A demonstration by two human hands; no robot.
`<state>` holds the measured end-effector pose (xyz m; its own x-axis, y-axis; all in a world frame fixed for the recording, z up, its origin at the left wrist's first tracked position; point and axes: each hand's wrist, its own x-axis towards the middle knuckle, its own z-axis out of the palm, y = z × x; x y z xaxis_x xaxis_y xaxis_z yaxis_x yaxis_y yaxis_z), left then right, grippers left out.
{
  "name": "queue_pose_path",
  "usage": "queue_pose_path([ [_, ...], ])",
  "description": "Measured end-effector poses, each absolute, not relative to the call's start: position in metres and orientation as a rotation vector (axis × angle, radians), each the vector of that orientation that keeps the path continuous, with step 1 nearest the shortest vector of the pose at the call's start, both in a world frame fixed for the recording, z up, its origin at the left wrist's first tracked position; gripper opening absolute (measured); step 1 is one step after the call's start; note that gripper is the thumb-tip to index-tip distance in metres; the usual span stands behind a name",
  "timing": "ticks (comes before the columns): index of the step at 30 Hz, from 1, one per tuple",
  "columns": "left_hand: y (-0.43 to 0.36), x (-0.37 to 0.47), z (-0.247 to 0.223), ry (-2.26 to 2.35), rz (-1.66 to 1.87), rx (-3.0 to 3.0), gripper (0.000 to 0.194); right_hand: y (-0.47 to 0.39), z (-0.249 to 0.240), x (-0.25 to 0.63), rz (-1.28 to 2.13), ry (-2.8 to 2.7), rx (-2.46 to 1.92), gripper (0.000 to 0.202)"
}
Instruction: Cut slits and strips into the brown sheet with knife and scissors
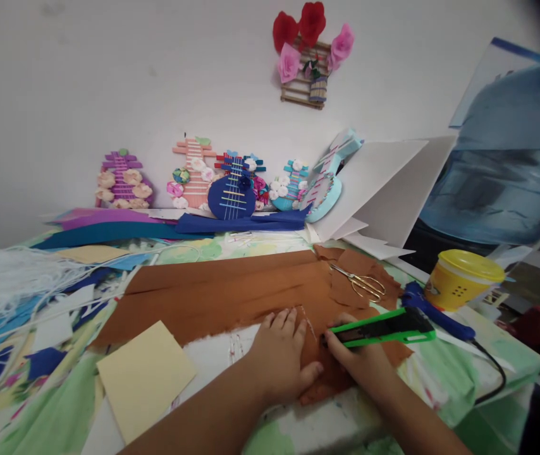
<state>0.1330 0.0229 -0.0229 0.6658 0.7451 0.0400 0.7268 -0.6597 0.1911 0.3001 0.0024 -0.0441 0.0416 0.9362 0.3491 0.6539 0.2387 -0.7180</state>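
A wide sheet of brown crepe-like material [232, 284], rough-edged, lies across the table. My left hand [282, 354] is spread flat on its near part, fingers pointing away from me, beside a pale drawn line. To the right of it, my right hand [362, 363] is closed around a green and black utility knife [384, 328]. The knife's tip end is by my fingers, low over the brown sheet; I cannot make out the blade. Gold-handled scissors [360, 281] rest on brown scraps beyond my right hand. A cream square of paper [147, 379] lies left of my left forearm.
A blue glue gun [435, 316] with a black cord and a yellow tub [462, 278] stand at the right. White cord [23, 278] and blue scraps crowd the left. Decorated lute-shaped crafts [232, 193] lean on the wall. A large water bottle [507, 158] is far right.
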Motion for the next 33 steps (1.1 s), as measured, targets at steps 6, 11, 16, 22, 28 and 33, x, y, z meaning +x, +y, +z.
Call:
queue_pose_path([
  [6,0.0229,0.1324,-0.0224,1.204,0.167,2.731,0.068,0.0022,-0.0444,0.3013,0.515,-1.677,-1.511,0.013],
  [11,0.0238,0.1326,-0.0244,1.212,0.171,2.745,0.068,0.0035,-0.0428,0.3002,0.439,-1.718,-1.487,0.011],
  [16,0.025,0.1318,-0.0271,1.207,0.188,2.757,0.068,0.0021,-0.0428,0.3016,0.519,-1.705,-1.491,0.014],
  [22,0.0252,0.132,-0.0296,1.215,0.195,2.767,0.069,0.002,-0.0445,0.3038,0.581,-1.688,-1.523,0.013],
  [28,0.0258,0.1323,-0.0299,1.212,0.208,2.775,0.067,0.0057,-0.0458,0.2993,0.399,-1.83,-1.526,0.012],
  [33,0.0257,0.1324,-0.0274,1.207,0.189,2.764,0.066,0.0063,-0.0433,0.2995,0.458,-1.78,-1.49,0.013],
])
